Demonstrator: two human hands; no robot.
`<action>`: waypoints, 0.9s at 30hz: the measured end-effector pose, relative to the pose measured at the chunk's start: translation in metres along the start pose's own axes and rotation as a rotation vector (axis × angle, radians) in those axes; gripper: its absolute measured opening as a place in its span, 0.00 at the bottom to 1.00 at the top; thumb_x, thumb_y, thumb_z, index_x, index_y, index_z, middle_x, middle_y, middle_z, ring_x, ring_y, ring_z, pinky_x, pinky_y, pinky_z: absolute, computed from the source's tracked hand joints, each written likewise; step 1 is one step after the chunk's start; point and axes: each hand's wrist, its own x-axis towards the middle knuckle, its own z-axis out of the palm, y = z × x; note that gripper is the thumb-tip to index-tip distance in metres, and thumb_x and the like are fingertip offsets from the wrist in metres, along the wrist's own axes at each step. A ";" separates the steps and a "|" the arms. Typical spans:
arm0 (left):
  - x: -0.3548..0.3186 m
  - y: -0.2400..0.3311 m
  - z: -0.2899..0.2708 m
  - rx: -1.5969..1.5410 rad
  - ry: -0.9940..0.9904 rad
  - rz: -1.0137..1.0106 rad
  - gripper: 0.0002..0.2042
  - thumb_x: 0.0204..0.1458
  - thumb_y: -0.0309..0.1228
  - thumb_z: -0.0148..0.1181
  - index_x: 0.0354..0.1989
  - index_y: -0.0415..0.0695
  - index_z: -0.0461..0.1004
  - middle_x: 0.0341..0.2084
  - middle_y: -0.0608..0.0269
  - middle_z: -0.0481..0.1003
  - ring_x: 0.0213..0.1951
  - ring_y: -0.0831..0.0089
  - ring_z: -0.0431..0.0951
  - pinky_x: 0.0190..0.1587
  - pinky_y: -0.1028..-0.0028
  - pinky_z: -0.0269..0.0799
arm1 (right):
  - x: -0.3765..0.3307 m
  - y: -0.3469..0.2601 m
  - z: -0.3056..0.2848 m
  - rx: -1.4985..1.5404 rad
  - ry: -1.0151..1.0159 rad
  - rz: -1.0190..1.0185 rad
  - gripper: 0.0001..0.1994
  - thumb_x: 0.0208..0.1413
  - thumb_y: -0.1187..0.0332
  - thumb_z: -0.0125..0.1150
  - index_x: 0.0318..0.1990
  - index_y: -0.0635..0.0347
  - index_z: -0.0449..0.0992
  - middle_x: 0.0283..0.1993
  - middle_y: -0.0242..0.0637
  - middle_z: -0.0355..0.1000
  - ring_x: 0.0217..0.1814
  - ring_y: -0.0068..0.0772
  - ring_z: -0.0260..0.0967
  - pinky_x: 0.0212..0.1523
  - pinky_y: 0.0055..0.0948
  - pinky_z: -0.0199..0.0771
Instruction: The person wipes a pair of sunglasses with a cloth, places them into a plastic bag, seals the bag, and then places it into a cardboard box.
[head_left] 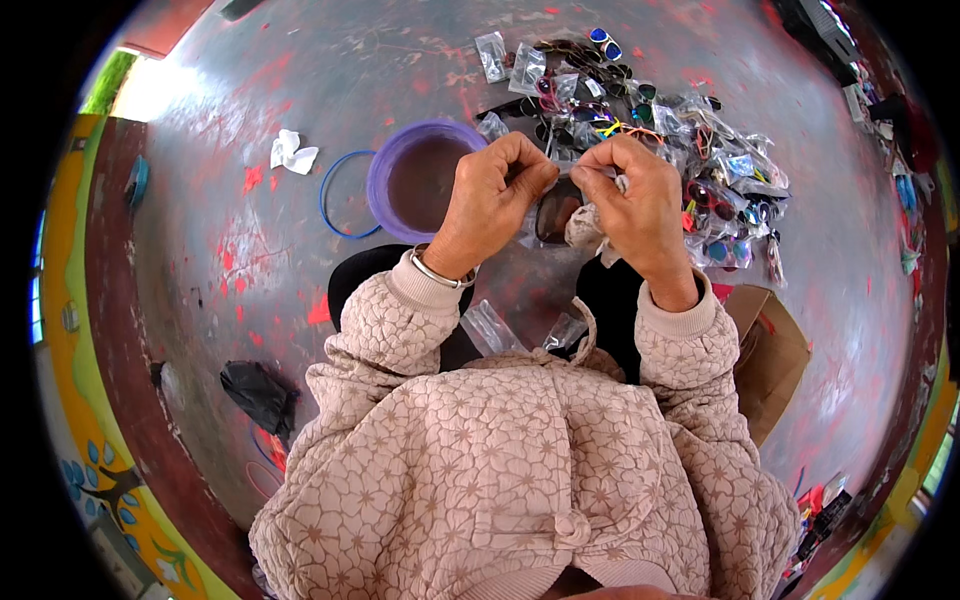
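Observation:
Both hands are raised close together in front of me, thumbs and fingertips pinched. My left hand (500, 205) and my right hand (638, 205) meet at the top edge of what looks like a small clear plastic bag. Just below the fingertips hangs a pair of sunglasses (557, 215) with a dark brownish lens, seemingly inside that bag; the rest of the frame is hidden. A crumpled beige cloth (584, 228) is tucked in the lower fingers of my right hand. A bangle sits on my left wrist.
Beyond my hands, many sunglasses in clear bags (735, 170) lie heaped on the floor. A purple basin (382, 205), a blue hoop (330, 190) and white crumpled paper (292, 152) are to the left. Cardboard (775, 355) lies right; a black bag (258, 395) lies lower left.

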 end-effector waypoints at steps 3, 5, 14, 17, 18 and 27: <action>0.002 -0.002 -0.001 -0.048 -0.037 -0.010 0.06 0.53 0.25 0.54 0.26 0.36 0.69 0.17 0.71 0.67 0.21 0.86 0.62 0.24 0.84 0.59 | 0.002 0.001 -0.003 0.138 -0.084 0.097 0.06 0.39 0.74 0.63 0.27 0.65 0.74 0.23 0.37 0.68 0.23 0.30 0.67 0.24 0.25 0.63; 0.003 -0.004 0.001 -0.071 -0.021 -0.027 0.06 0.51 0.24 0.54 0.24 0.36 0.68 0.16 0.69 0.67 0.20 0.85 0.64 0.22 0.82 0.61 | 0.001 0.000 -0.003 0.095 -0.083 0.075 0.06 0.39 0.74 0.63 0.27 0.64 0.75 0.22 0.37 0.68 0.23 0.29 0.66 0.24 0.25 0.62; 0.000 0.000 0.004 -0.008 -0.007 0.004 0.07 0.54 0.25 0.52 0.25 0.36 0.69 0.16 0.70 0.67 0.19 0.86 0.63 0.21 0.83 0.60 | 0.003 -0.002 -0.002 0.024 -0.038 -0.063 0.04 0.39 0.78 0.62 0.25 0.66 0.74 0.23 0.34 0.65 0.23 0.26 0.63 0.25 0.24 0.62; -0.001 0.001 0.002 -0.016 -0.013 -0.027 0.07 0.54 0.27 0.52 0.27 0.36 0.70 0.17 0.71 0.67 0.21 0.86 0.63 0.23 0.83 0.60 | 0.002 -0.004 -0.001 0.055 -0.035 -0.025 0.04 0.40 0.79 0.61 0.26 0.67 0.74 0.24 0.34 0.65 0.24 0.26 0.64 0.26 0.23 0.63; 0.000 0.002 0.001 -0.028 -0.014 -0.041 0.07 0.54 0.27 0.52 0.28 0.36 0.71 0.18 0.71 0.68 0.22 0.86 0.63 0.24 0.83 0.61 | 0.002 -0.005 -0.001 0.071 -0.034 -0.003 0.03 0.40 0.80 0.61 0.26 0.67 0.74 0.23 0.35 0.66 0.24 0.25 0.64 0.26 0.23 0.63; 0.003 0.001 -0.003 -0.408 -0.068 -0.196 0.07 0.50 0.26 0.57 0.33 0.35 0.74 0.24 0.67 0.74 0.28 0.83 0.71 0.34 0.83 0.67 | 0.006 0.008 -0.008 0.112 0.003 0.149 0.04 0.42 0.78 0.62 0.26 0.68 0.73 0.23 0.33 0.67 0.26 0.21 0.64 0.28 0.21 0.63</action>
